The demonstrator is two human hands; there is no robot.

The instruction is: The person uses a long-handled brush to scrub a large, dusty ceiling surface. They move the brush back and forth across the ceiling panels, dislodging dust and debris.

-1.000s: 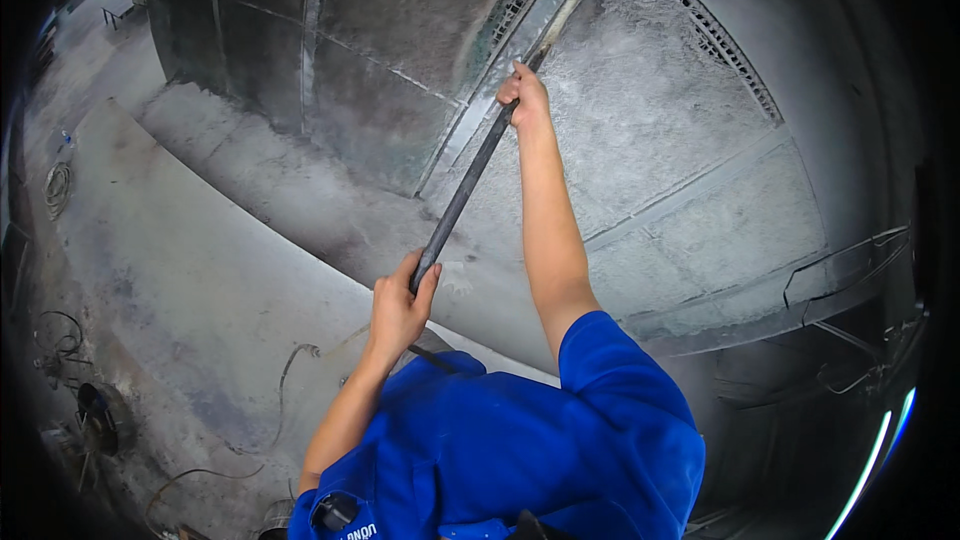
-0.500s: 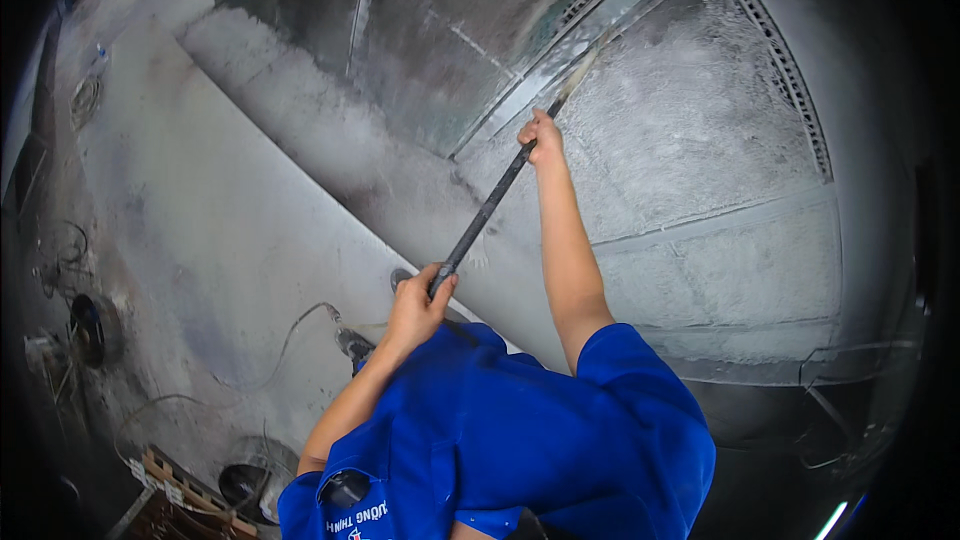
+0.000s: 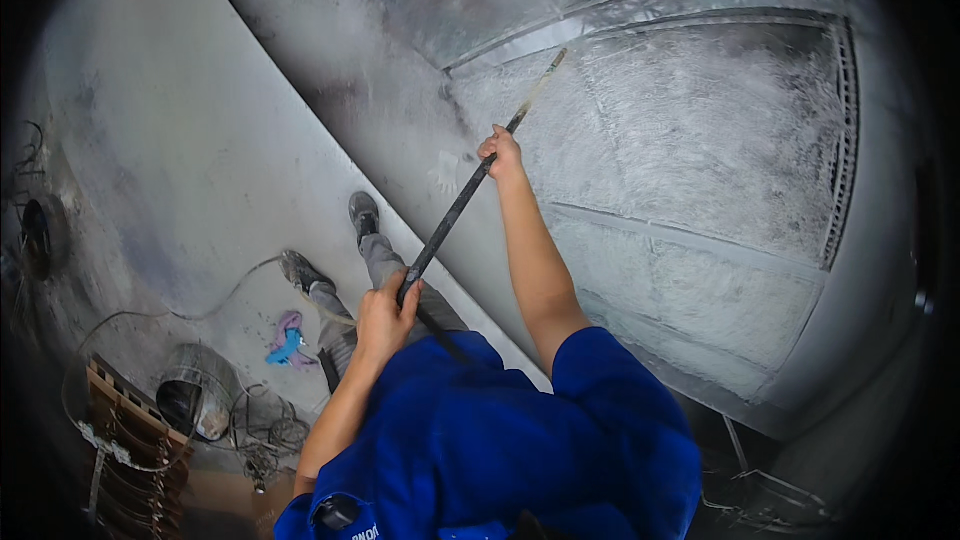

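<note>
Both my hands grip a long black pole (image 3: 455,215) that slants up and away to the right. My left hand (image 3: 383,323) is closed round its lower part, close to my waist. Farther up, my right hand (image 3: 502,152) wraps the shaft below a thin, paler tip. The tip ends beside the near edge of a shiny metal strip (image 3: 640,12), over a grey, dusty, rough panel (image 3: 690,130). Whether the tip touches the surface I cannot tell. Below my left hand the pole's end is partly hidden by my blue clothing.
My shoes (image 3: 365,215) stand on a pale raised platform (image 3: 200,140) with a straight edge. A thin hose (image 3: 180,316) trails across it. Left of my legs lie a pink and blue cloth (image 3: 287,342), a metal drum (image 3: 195,390) and tangled cable (image 3: 270,440). A pale hand-shaped patch (image 3: 445,170) shows beyond the edge.
The view has turned, so more of the floor and both my shoes show. The pole's tip has drawn back along the strip toward its near left end. Both hands keep their hold.
</note>
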